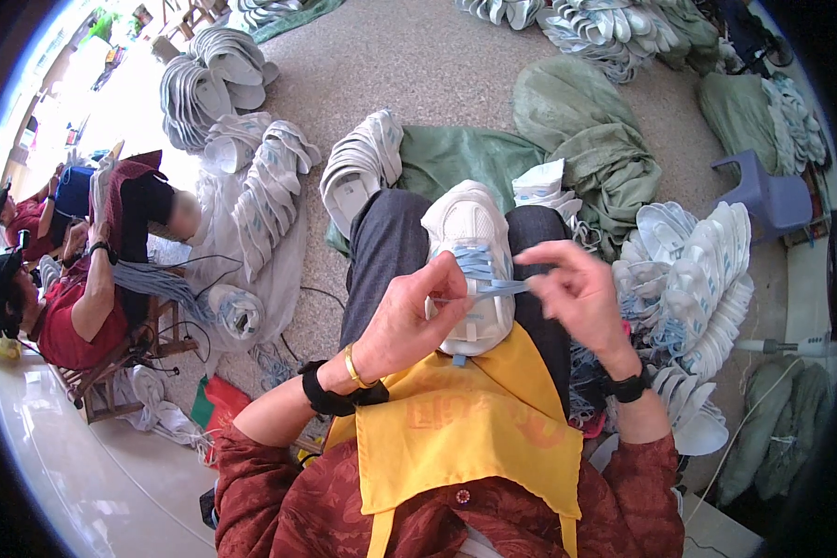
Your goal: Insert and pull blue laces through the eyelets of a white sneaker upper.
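Observation:
A white shoe upper [467, 221] rests upright between my knees, its toe end pointing away from me. Light blue shoelace [475, 262] crosses its front in several rows. At its left side my left hand [413, 307] is closed in a pinch on the lace, thumb against forefinger. Just off the right side, my right hand [572, 290] grips a length of the same lace, which stretches across from the upper. Its fingers are curled and slightly blurred. A yellow apron [465, 418] covers my lap below the upper.
Stacked white uppers [361, 167] stand beyond my left knee, and a larger pile [697, 279] lies to the right. Green sacks [586, 121] lie ahead. A purple-grey stool [767, 195] is at the far right. Two people in red sit on the left, with loose blue laces [163, 281] beside them.

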The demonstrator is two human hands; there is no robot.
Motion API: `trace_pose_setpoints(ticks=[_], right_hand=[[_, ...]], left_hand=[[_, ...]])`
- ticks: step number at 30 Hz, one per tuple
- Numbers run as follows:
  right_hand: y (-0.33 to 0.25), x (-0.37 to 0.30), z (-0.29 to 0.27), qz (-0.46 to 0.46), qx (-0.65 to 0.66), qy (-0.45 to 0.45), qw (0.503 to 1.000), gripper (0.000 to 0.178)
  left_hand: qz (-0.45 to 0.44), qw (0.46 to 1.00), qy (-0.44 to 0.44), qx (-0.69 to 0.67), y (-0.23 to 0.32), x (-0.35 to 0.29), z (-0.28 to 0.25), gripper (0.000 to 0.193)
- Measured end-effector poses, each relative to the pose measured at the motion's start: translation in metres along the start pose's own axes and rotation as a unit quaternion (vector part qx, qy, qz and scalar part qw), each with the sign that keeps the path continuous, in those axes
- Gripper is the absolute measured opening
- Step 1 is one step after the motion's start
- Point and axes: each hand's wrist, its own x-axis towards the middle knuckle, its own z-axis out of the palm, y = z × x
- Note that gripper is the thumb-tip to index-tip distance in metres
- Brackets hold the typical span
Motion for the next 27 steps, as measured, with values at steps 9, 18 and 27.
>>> trace_pose_setpoints(ticks=[9,18,27], right_hand=[[-0.003,0.009,0.034,-0.109,-0.121,-0.056,0.985,0.011],[0.008,0.005,0.037,-0.125,-0.200,0.026,0.971,0.008],[0.005,0.006,0.041,-0.136,-0.262,0.009,0.955,0.009]], left_hand=[[0.033,0.998,0.010,0.045,0.000,-0.003,0.000,0.016],[0.109,0.971,-0.026,0.213,-0.009,-0.011,-0.002,0.028],[0.158,0.935,-0.068,0.309,-0.006,-0.011,0.006,0.032]])
